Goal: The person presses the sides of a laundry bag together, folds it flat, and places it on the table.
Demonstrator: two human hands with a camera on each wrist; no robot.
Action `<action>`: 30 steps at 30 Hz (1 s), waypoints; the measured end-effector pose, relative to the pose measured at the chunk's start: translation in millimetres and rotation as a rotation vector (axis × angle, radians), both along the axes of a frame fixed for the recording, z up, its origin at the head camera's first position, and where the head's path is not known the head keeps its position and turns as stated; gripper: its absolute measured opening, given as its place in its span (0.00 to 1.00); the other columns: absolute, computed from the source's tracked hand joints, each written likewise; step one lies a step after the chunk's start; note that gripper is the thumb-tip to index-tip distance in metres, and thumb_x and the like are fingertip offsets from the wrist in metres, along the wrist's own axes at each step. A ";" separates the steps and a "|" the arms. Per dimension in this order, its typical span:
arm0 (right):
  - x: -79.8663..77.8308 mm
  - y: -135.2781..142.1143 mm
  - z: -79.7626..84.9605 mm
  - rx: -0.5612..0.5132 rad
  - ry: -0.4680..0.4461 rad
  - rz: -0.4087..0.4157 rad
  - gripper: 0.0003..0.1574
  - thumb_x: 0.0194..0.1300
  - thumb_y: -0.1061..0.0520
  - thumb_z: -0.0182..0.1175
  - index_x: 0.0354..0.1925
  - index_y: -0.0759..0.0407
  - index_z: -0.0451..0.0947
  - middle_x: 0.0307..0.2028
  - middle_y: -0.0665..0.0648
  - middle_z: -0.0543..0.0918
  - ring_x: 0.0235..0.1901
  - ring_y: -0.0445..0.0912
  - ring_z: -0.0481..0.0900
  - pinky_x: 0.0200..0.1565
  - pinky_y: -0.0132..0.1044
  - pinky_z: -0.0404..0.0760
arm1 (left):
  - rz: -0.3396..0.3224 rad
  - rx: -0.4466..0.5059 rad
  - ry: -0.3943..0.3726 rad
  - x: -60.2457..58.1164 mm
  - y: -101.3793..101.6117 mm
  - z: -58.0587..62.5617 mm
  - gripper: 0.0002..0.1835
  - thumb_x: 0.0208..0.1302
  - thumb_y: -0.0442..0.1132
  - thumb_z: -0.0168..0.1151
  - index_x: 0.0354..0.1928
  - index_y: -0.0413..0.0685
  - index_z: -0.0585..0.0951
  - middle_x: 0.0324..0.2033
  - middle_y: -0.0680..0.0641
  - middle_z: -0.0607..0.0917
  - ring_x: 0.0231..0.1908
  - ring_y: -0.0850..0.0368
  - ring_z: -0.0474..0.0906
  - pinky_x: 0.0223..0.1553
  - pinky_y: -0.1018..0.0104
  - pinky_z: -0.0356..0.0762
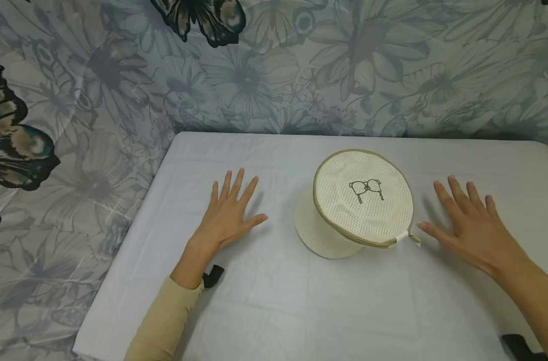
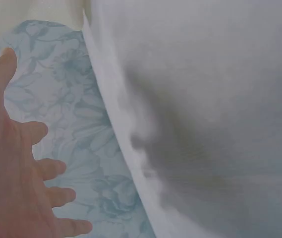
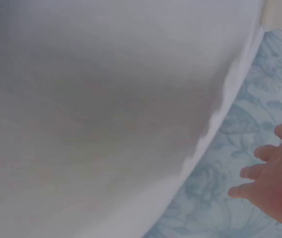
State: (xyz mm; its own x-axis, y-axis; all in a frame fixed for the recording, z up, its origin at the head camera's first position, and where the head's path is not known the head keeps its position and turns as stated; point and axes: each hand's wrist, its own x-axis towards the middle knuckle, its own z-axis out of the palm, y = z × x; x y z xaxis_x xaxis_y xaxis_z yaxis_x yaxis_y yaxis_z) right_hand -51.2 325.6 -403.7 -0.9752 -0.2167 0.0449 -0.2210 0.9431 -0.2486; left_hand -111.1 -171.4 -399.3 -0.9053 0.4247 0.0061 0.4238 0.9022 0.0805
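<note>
Left hand point(image 1: 226, 215) and right hand point(image 1: 474, 230) flank the mesh bag point(image 1: 363, 213), fingers spread and empty; handling appears unstarted, and gripping would require reaching inward.

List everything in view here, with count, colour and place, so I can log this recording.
Mesh container: one, cream with olive-gold trim, upright on the table, between the hands and nearer the right
Glasses drawing: one, dark, on the container's round top
Zip pull: one, olive-gold, at the top's near right edge
Table: one, covered in white cloth, under the container
Floral backdrop: count unclear, grey-blue, behind and left of the table
Butterfly pictures: at least two, black, teal and tan, against the backdrop
Wrist pieces: two, black, one by each wrist
Sleeve: one, beige, left forearm
Left grip: one, bare hand, left of the container
Right grip: one, bare hand, right of it
</note>
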 end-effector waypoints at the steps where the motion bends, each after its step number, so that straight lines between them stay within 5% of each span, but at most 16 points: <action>1: -0.7 -0.8 1.5 -0.001 0.001 0.003 0.59 0.68 0.34 0.57 0.80 0.55 0.36 0.77 0.67 0.35 0.73 0.73 0.33 0.68 0.68 0.26 | -0.004 0.002 0.007 -0.3 0.7 1.5 0.49 0.65 0.77 0.40 0.80 0.64 0.41 0.78 0.43 0.37 0.76 0.43 0.24 0.72 0.35 0.35; 14: -4.2 -3.0 24.2 -0.091 0.020 0.024 0.56 0.71 0.42 0.58 0.80 0.56 0.37 0.77 0.69 0.41 0.74 0.71 0.38 0.72 0.62 0.35 | -0.077 0.060 0.044 -3.0 10.7 20.7 0.50 0.64 0.77 0.41 0.80 0.65 0.39 0.79 0.45 0.40 0.77 0.44 0.31 0.72 0.37 0.43; 21: -1.8 -8.9 34.2 -0.156 -0.007 -0.014 0.54 0.71 0.43 0.58 0.80 0.46 0.36 0.79 0.57 0.41 0.76 0.63 0.40 0.61 0.76 0.51 | -0.143 0.097 0.092 -4.8 16.0 27.4 0.50 0.65 0.76 0.44 0.80 0.64 0.41 0.78 0.45 0.47 0.77 0.43 0.37 0.72 0.38 0.48; 30: 0.5 -16.0 43.0 -0.203 -0.010 -0.016 0.52 0.73 0.46 0.57 0.80 0.48 0.36 0.77 0.65 0.46 0.74 0.66 0.45 0.69 0.69 0.44 | -0.227 0.152 0.158 -7.4 23.1 34.8 0.51 0.65 0.73 0.51 0.80 0.60 0.42 0.78 0.45 0.51 0.77 0.46 0.42 0.72 0.41 0.51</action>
State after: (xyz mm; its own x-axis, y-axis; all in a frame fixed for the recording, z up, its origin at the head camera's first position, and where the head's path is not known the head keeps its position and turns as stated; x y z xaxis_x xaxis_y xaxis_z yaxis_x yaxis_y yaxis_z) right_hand -50.7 309.6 -360.7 -0.9790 -0.1889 0.0767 -0.2033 0.8767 -0.4360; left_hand -118.4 -148.3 -364.5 -0.7703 0.5994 0.2178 0.6311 0.7656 0.1248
